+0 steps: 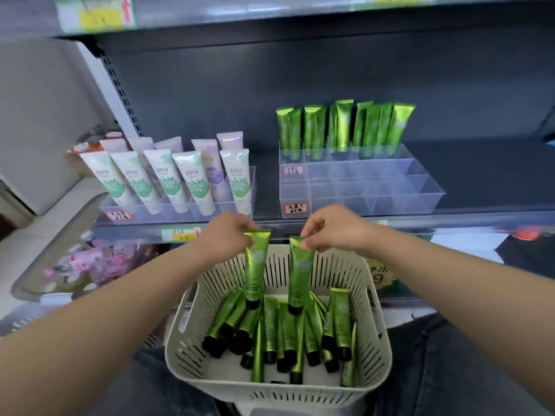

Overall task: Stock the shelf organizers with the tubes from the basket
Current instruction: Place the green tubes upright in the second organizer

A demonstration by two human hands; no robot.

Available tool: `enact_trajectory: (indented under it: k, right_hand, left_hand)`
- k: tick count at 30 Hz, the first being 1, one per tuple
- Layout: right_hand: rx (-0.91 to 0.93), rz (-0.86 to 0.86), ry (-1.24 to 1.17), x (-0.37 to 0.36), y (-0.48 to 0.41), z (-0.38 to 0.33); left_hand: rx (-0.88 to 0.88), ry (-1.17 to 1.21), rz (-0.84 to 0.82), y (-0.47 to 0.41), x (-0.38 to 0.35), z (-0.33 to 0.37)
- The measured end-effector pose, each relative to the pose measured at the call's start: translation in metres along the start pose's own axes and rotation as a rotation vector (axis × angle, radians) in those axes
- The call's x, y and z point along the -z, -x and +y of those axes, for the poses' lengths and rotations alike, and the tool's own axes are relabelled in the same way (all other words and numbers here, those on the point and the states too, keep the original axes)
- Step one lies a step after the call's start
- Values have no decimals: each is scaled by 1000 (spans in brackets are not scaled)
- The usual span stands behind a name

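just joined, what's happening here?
A person is restocking a shop shelf. The left hand pinches one green tube by its flat end, cap down, above the white basket; the right hand pinches a second tube likewise. More tubes lie in the basket. The clear organizer has green tubes standing in its back row.

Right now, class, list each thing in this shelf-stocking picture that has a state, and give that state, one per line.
left hand: pinches the left green tube by its crimped end, cap down.
right hand: pinches the right green tube likewise.
basket: holds loose green tubes, lying.
right organizer: back row filled with standing green tubes, front rows empty.
left organizer: filled with white tubes.
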State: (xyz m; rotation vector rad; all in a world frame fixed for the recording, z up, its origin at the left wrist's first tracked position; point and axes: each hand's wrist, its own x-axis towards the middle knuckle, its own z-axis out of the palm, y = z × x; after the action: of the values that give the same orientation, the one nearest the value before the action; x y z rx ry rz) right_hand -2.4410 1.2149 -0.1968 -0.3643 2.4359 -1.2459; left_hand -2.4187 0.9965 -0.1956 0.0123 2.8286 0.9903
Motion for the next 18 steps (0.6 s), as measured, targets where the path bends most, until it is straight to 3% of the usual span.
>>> enact_trajectory:
  k: [18]
  right_hand:
    - [148, 248, -114, 102, 7, -53]
  left_hand:
    - [-231, 4, 206, -37, 52, 105]
